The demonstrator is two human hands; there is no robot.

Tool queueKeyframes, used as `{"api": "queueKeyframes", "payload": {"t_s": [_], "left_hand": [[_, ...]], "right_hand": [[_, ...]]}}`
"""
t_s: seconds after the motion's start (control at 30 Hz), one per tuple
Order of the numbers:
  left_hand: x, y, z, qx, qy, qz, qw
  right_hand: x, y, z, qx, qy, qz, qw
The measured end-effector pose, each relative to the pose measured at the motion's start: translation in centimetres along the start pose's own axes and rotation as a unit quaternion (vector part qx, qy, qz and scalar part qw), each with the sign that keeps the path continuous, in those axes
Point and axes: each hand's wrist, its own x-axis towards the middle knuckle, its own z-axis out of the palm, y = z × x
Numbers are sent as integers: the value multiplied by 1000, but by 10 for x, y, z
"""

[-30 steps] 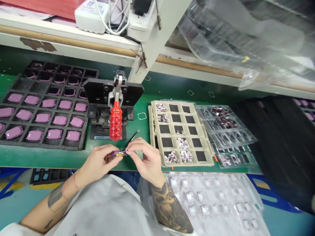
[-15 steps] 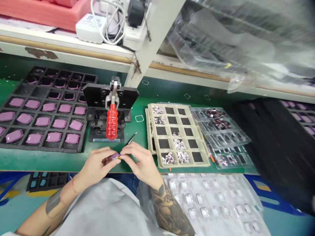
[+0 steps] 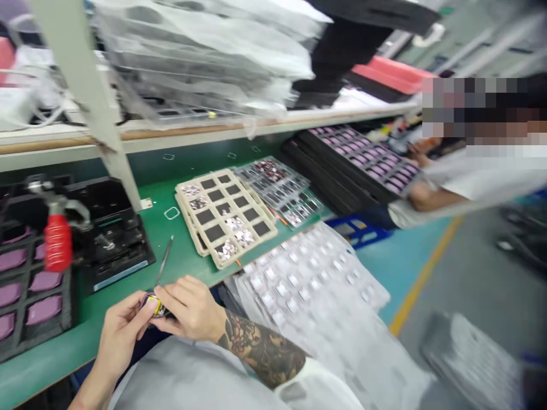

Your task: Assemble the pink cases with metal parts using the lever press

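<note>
One purple-rimmed case (image 3: 152,306), pinched at the bench (image 3: 179,253) edge.
My left hand (image 3: 122,327) and right hand (image 3: 191,308) both grip it — likely light, stiff, fragile inside; I'd keep to the rim.

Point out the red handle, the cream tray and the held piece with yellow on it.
Red handle (image 3: 58,244), head view: middle of the grip.
Cream tray (image 3: 239,251), head view: near rim.
Held piece (image 3: 159,307), head view: its yellow part.
</note>
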Motion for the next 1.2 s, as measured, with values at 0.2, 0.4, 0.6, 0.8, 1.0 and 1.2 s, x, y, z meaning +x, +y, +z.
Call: {"api": "queueKeyframes", "payload": {"t_s": [0.2,0.4,0.6,0.8,1.0,1.2], "left_hand": [[8,-1,29,2,43,47,998],[14,0,43,-40,57,53,996],[20,-10,45,54,60,125,989],[13,-4,40,27,98,118,988],[11,-15,16,-14,126,67,990],[11,-12,4,-41,117,35,992]], "right_hand": [[-52,-3,-31,65,49,175,981],[-164,30,-84,-96,57,473,874],[-206,88,-118,-199,7,581,789],[-198,109,-124,-229,-77,583,776],[-206,116,-138,-242,-82,555,791],[-182,100,-147,-232,91,506,826]]}}
